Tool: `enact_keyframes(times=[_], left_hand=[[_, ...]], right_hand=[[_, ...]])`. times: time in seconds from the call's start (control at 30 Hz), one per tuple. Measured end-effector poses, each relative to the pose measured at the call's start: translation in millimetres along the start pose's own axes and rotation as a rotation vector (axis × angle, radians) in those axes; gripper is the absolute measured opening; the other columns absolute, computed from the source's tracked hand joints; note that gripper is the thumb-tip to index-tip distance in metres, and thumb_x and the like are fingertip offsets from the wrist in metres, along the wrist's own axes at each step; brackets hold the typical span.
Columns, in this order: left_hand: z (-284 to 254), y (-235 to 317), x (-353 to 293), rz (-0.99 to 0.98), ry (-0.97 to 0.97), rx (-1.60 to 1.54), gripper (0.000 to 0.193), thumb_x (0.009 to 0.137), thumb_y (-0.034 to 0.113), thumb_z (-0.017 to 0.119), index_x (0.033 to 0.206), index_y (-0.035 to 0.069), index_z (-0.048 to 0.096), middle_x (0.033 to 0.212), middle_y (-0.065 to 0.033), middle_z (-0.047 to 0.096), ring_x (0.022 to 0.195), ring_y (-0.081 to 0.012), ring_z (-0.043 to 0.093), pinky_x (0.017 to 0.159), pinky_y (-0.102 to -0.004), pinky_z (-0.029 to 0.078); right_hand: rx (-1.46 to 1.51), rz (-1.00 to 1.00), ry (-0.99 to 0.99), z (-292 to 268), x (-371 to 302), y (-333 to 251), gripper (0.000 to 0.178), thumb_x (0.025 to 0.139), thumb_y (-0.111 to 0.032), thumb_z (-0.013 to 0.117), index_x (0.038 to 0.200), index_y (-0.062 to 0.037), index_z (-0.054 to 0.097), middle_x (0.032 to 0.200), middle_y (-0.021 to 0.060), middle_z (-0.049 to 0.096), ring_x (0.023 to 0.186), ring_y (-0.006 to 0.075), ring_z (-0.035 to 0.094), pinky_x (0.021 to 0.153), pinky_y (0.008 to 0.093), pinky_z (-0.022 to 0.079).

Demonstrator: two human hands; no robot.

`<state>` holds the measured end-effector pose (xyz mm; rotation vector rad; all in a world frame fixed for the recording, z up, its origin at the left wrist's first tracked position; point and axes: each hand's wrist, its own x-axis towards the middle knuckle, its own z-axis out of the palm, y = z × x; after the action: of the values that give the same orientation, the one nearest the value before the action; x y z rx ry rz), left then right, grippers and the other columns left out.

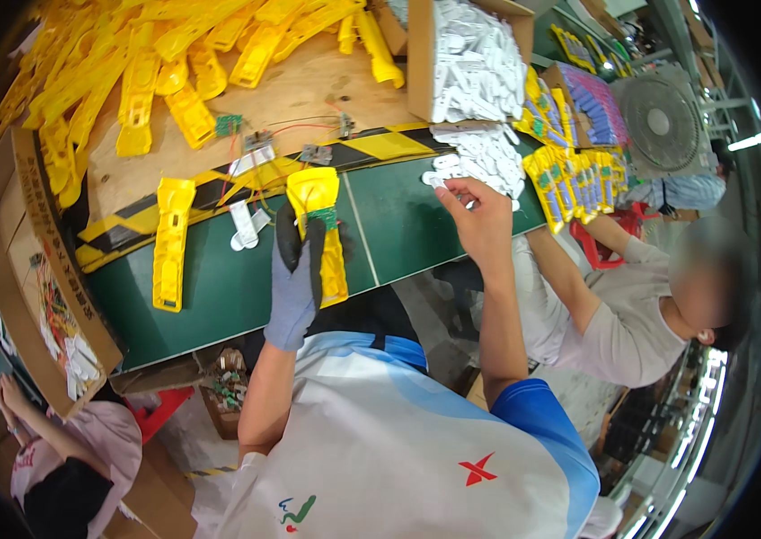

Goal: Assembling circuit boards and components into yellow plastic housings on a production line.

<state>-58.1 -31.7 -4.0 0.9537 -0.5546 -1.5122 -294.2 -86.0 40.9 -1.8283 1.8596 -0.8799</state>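
Note:
My left hand, in a grey glove with dark fingers, is closed around a long yellow plastic housing. A small green circuit board lies across that housing near my fingertips. My bare right hand pinches a small white plastic piece at the edge of a loose pile of similar white pieces. Left of my gloved hand, a few white parts with thin wires rest on the green work surface. Another yellow housing lies farther left.
Yellow housings are heaped at the back left. A cardboard box of white pieces stands behind the pile. Filled yellow-and-purple units line the right side, near a person and a fan. Another person sits at lower left.

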Motion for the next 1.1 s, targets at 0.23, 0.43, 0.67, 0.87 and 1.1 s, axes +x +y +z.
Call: enact_keyframes(times=[0.23, 0.43, 0.67, 0.87, 1.1], left_hand=[[-9.0, -18.9, -4.6, 0.263, 0.107, 0.334, 0.051, 0.095, 0.006, 0.048, 0.143, 0.001, 0.031, 0.13, -0.0133, 0.049, 0.118, -0.0199, 0.05, 0.099, -0.0308, 0.041], [-5.2, -11.7, -5.5, 0.222, 0.119, 0.284, 0.053, 0.095, 0.009, 0.051, 0.143, -0.002, 0.03, 0.127, -0.0164, 0.051, 0.11, -0.0203, 0.052, 0.092, -0.032, 0.044], [-14.6, -8.9, -7.0, 0.12, 0.063, 0.318, 0.049, 0.092, 0.008, 0.052, 0.137, -0.001, 0.035, 0.11, -0.0187, 0.059, 0.098, -0.0245, 0.058, 0.086, -0.0334, 0.047], [-17.8, -8.3, -7.0, 0.235, 0.061, 0.399, 0.046, 0.092, 0.009, 0.05, 0.135, -0.001, 0.037, 0.116, -0.0232, 0.057, 0.105, -0.0357, 0.059, 0.09, -0.0405, 0.046], [-11.2, -1.5, -7.6, 0.445, 0.008, 0.618, 0.043, 0.094, 0.01, 0.048, 0.135, 0.001, 0.038, 0.13, -0.026, 0.048, 0.116, -0.0411, 0.053, 0.098, -0.041, 0.043]], right_hand=[[0.575, 0.17, -0.267, 71.5, -35.5, -74.2, 0.02, 0.088, -0.01, 0.07, 0.101, 0.0046, 0.071, 0.08, 0.0075, 0.07, 0.066, 0.0087, 0.064, 0.061, 0.0205, 0.05], [0.652, 0.268, -0.359, 70.0, -34.4, -82.7, 0.022, 0.088, -0.012, 0.07, 0.101, 0.0054, 0.07, 0.081, 0.0097, 0.071, 0.067, 0.0115, 0.066, 0.061, 0.0225, 0.053], [0.735, 0.313, -0.553, 77.6, -23.9, -64.1, 0.031, 0.085, -0.004, 0.072, 0.113, 0.0063, 0.065, 0.091, 0.0118, 0.071, 0.078, 0.0122, 0.067, 0.073, 0.0252, 0.055], [0.976, 0.153, -0.52, 94.9, -27.4, -52.7, 0.037, 0.084, 0.003, 0.069, 0.12, 0.007, 0.06, 0.107, 0.0144, 0.068, 0.091, 0.0157, 0.066, 0.084, 0.0267, 0.053], [0.961, 0.046, -0.466, 92.8, -38.5, -50.4, 0.04, 0.084, 0.01, 0.066, 0.123, 0.008, 0.059, 0.109, 0.0164, 0.067, 0.098, 0.018, 0.066, 0.088, 0.0281, 0.053]])
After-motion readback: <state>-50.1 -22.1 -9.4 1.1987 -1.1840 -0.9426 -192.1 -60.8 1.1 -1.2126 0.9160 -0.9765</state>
